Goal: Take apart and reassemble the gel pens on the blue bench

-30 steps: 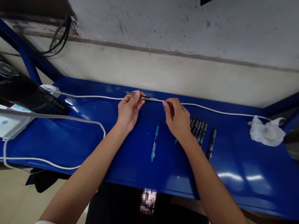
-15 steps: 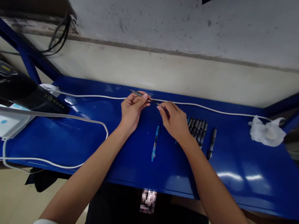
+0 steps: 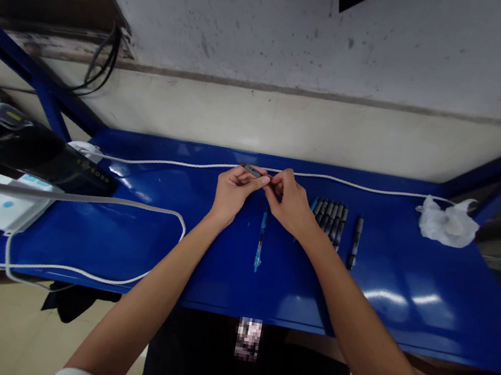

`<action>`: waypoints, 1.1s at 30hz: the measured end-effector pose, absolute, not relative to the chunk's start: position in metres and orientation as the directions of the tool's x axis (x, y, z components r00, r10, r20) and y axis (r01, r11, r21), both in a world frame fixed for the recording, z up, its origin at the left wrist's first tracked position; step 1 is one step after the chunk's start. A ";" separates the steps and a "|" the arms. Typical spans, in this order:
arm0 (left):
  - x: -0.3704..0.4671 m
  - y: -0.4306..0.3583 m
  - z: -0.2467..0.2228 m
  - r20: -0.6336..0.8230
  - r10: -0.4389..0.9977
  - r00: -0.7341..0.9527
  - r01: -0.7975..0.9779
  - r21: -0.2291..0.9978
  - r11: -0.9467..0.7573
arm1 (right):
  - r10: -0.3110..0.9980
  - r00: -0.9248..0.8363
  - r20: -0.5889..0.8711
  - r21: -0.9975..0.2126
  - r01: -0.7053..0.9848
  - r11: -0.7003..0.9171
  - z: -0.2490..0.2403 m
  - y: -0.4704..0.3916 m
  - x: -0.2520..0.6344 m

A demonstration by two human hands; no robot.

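Note:
In the head view a dark grey pen (image 3: 248,168) is tilted above the back half of the blue table, its left end sticking out of my left hand (image 3: 231,197). That hand is closed, thumb and fingers pinching the barrel. My right hand (image 3: 290,202) meets it from the right, with its fingers closed around the pen's other end; the fingers mostly hide that end. On the table below, between my forearms, lies a blue clear-barrelled pen (image 3: 261,240). Several dark pens (image 3: 332,217) lie side by side by my right wrist, which partly covers them.
One dark pen (image 3: 355,243) lies apart on the right. A crumpled white plastic bag (image 3: 449,222) sits at the right end of the blue table (image 3: 224,285). On the left are a black cylindrical object (image 3: 41,146), a white power strip (image 3: 11,208) and loose white cables (image 3: 99,199).
My left hand has moved right, toward my right hand, and the two now touch or nearly touch. The thin dark rod that showed between them is now hidden by the fingers.

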State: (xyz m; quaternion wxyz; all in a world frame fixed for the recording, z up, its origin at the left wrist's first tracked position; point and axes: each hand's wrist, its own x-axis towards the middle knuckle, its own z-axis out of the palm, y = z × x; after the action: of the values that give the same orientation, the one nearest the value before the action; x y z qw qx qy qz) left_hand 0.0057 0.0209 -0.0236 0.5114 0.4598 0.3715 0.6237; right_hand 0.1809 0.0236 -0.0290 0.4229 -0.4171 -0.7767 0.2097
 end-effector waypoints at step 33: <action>0.000 0.024 -0.025 0.047 0.999 0.017 -0.423 0.905 -0.035 | 0.801 -0.332 0.498 -0.661 0.453 0.598 -0.020 0.022 0.183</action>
State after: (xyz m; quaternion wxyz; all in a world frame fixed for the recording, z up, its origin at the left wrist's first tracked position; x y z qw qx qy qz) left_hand -0.0002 0.0244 -0.0247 0.5924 0.3968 0.3625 0.6001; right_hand 0.1830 0.0219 -0.0205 0.4198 -0.3974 -0.7893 0.2072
